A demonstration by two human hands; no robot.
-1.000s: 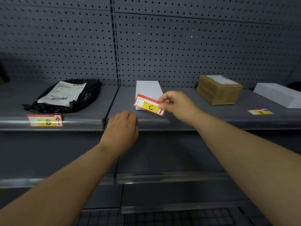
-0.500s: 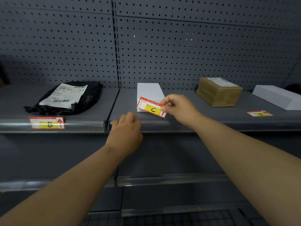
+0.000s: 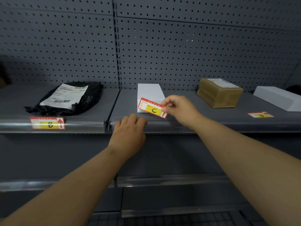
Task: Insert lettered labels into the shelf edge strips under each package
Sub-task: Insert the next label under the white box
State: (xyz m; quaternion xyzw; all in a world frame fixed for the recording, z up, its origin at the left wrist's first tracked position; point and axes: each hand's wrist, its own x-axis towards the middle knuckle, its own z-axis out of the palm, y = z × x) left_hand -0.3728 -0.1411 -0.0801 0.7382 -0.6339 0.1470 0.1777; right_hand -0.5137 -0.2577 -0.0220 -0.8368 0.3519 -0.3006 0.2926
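My right hand (image 3: 179, 110) pinches a red and yellow label marked C (image 3: 152, 108) by its right end, tilted, just above the shelf edge strip (image 3: 171, 126) and in front of a white box (image 3: 149, 93). My left hand (image 3: 128, 134) rests with curled fingers on that strip, left of the label. A label marked B (image 3: 47, 123) sits in the left strip under a black bag package (image 3: 68, 99). Another label marked D (image 3: 260, 114) lies flat on the shelf near a brown carton (image 3: 219, 92).
A second white box (image 3: 278, 99) lies at the far right of the shelf. Grey pegboard (image 3: 179, 51) backs the shelf. Below are lower shelves with bare edge strips (image 3: 171, 180). A post (image 3: 107, 126) divides the left and right shelf sections.
The C label and my right hand have dropped slightly toward the strip. My left hand has shifted a little right along the strip edge.
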